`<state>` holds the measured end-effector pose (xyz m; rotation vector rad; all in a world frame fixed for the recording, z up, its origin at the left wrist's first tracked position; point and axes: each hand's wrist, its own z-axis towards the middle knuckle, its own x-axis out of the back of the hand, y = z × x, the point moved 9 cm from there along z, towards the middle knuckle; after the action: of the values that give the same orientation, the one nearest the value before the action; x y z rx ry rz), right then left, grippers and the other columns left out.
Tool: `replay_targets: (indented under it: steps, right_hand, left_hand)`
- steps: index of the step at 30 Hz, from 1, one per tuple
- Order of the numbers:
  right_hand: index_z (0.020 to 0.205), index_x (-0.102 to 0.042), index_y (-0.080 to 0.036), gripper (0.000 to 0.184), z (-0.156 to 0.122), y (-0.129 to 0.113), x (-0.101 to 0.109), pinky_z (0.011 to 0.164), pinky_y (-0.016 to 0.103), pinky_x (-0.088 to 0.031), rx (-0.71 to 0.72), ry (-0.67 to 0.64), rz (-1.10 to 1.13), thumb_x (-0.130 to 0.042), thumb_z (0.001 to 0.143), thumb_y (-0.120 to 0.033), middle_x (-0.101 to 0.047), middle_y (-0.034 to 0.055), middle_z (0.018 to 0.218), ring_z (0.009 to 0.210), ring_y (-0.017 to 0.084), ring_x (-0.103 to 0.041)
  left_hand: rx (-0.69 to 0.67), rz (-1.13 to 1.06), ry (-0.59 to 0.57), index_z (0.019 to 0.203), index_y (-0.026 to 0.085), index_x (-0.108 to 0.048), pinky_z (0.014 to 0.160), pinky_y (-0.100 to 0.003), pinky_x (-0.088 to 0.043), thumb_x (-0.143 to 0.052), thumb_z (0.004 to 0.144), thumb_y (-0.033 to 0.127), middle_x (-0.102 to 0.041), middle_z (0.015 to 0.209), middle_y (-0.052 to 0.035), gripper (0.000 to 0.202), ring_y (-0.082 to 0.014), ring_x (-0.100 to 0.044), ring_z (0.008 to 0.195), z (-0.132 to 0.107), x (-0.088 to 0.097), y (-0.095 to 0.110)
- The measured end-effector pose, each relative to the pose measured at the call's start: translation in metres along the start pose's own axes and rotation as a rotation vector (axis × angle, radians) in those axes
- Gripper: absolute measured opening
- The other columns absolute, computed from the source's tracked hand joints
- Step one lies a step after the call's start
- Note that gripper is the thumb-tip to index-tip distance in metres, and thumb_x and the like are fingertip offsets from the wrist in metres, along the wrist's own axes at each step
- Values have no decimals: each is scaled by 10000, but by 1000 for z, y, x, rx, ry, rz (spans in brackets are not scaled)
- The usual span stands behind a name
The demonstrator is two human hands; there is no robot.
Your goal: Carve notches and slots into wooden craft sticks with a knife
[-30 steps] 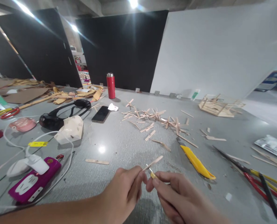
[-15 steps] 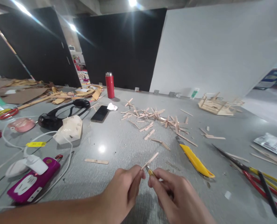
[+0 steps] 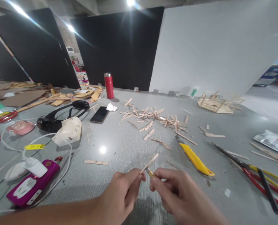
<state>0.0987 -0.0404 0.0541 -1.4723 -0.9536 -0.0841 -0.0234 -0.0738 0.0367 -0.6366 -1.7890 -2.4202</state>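
Pinched in my left hand [image 3: 123, 190] is a thin wooden craft stick [image 3: 151, 161], its free end pointing up and away. My right hand [image 3: 176, 190] is closed round a small craft knife [image 3: 150, 172] with a brass-coloured collar. The short blade lies against the stick, close to my left fingertips; most of the handle is hidden in the fingers. Beyond both hands lies a loose pile of craft sticks [image 3: 150, 114], several of them joined into crosses. To the left one flat stick [image 3: 96, 162] lies alone.
On the right lie a yellow utility knife [image 3: 195, 158] and red-and-yellow-handled scissors [image 3: 249, 167]. A wooden stick frame [image 3: 215, 104] stands farther back. On the left are a purple power bank [image 3: 34, 184] with white cables, a black headset [image 3: 51, 120] and a phone [image 3: 99, 114]. A red bottle [image 3: 109, 86] stands behind.
The view has shifted slightly. The knife blade has moved a little along the stick towards my left fingers; both hands keep their hold.
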Motion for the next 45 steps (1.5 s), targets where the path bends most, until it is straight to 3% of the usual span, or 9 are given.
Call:
replay_targets:
  steps: [4,8,13,23,31,36,39,43,45]
  right_hand:
    - [1002,-687,-240,329,-6,8,18,530,233,-404,-120,-379,-9,-564,920,-534,-592,-18,678,595,128,-515]
    - [896,-650,-220,309,-2,-4,24,476,230,-343,-40,-62,-24,-491,957,-477,-495,-50,569,503,112,-420]
    - [712,-430,-237,350,-13,-26,-20,469,268,-244,210,243,-35,-398,1014,-411,-334,-72,549,485,106,-262]
    - [952,-689,-244,329,-10,-7,33,500,234,-381,-89,-194,-81,-567,902,-546,-571,-26,617,545,128,-482]
    - [702,-502,-224,360,-10,-37,-11,472,272,-245,182,200,-156,-424,1006,-399,-349,-68,520,484,110,-288]
    - [866,-680,-232,296,-10,-12,18,474,231,-332,-98,-75,-104,-504,943,-457,-512,-42,576,513,117,-423]
    - [943,-678,-237,292,-12,-9,21,502,230,-379,-115,-209,-122,-531,925,-489,-572,-28,623,549,126,-488]
    - [691,-514,-225,376,-8,-28,-2,448,255,-241,126,73,-222,-439,993,-435,-340,-68,530,485,110,-304]
    - [748,-523,-221,319,-12,-36,-12,482,270,-256,222,208,-194,-427,1009,-378,-379,-70,544,467,102,-320]
  left_hand:
    - [-59,-83,-119,987,153,-527,449,-196,-279,-353,1036,245,-333,535,89,203,-74,-293,421,-6,-16,-2]
    - [-54,-54,37,1003,158,-542,464,-185,-303,-332,1059,252,-354,530,85,237,-70,-334,418,-5,-9,-3]
    - [-66,-57,114,937,189,-539,466,-196,-269,-371,1063,260,-311,571,84,222,-75,-295,453,-5,1,3]
    - [-159,-70,22,1049,145,-560,447,-174,-296,-357,1039,220,-357,546,85,217,-67,-321,417,-11,-11,4]
    - [-63,-14,179,972,179,-564,490,-189,-308,-370,1058,265,-335,585,77,230,-75,-340,472,-9,9,5]
    - [-77,-79,26,1051,149,-559,435,-183,-272,-321,1061,270,-291,522,102,267,-70,-276,403,-15,-10,-8]
    - [-122,-122,19,1063,146,-555,424,-169,-276,-329,1057,262,-316,511,101,255,-63,-284,389,-17,-13,-5]
    - [-78,-98,162,960,174,-549,460,-158,-307,-354,1066,272,-345,543,84,243,-61,-339,435,-14,4,1]
    - [-69,-93,184,886,182,-528,469,-157,-312,-374,1064,274,-357,563,75,253,-59,-349,455,-13,9,4]
